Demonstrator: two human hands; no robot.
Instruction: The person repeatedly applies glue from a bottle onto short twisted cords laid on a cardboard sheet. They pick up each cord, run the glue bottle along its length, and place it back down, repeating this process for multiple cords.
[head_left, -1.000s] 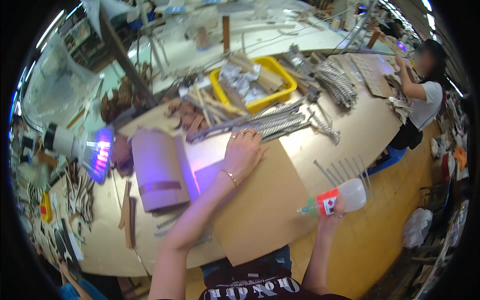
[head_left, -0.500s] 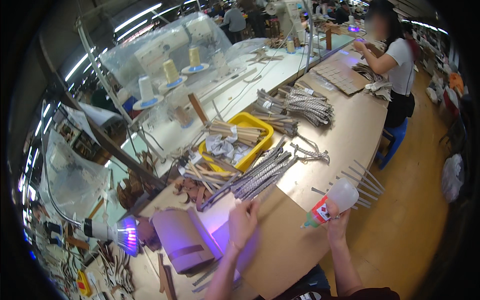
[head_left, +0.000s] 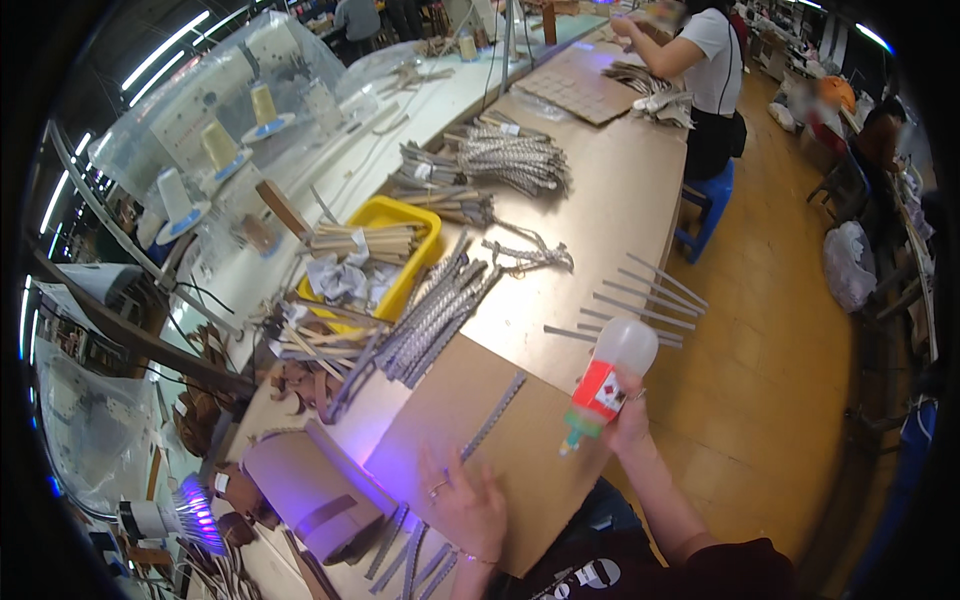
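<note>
My right hand (head_left: 628, 425) grips a translucent squeeze bottle (head_left: 626, 347) with a red label. Its green nozzle end points down and to the left, above the right part of a brown cardboard sheet (head_left: 545, 475). Spread over that sheet, my left hand (head_left: 466, 508) has its fingers stretched out and a ring on one of them. Just beyond its fingertips a thin grey braided strip (head_left: 495, 415) lies slantwise on the cardboard; whether the fingers touch its lower end, I cannot tell. Several similar short strips (head_left: 412, 555) lie left of my left wrist.
Flat grey strips (head_left: 650, 300) fan out over the table's right edge. Beyond the cardboard are braided bundles (head_left: 430, 320) and a yellow tray (head_left: 425, 250). A curved brown form (head_left: 310, 490) and a purple-lit lamp (head_left: 180, 515) stand left. A co-worker sits on a blue stool (head_left: 708, 210).
The view has shifted rightward. My left hand has gone from a closed pose near the braided bundle to spread fingers over the cardboard, where a strip now lies. The bottle tilts more steeply downward.
</note>
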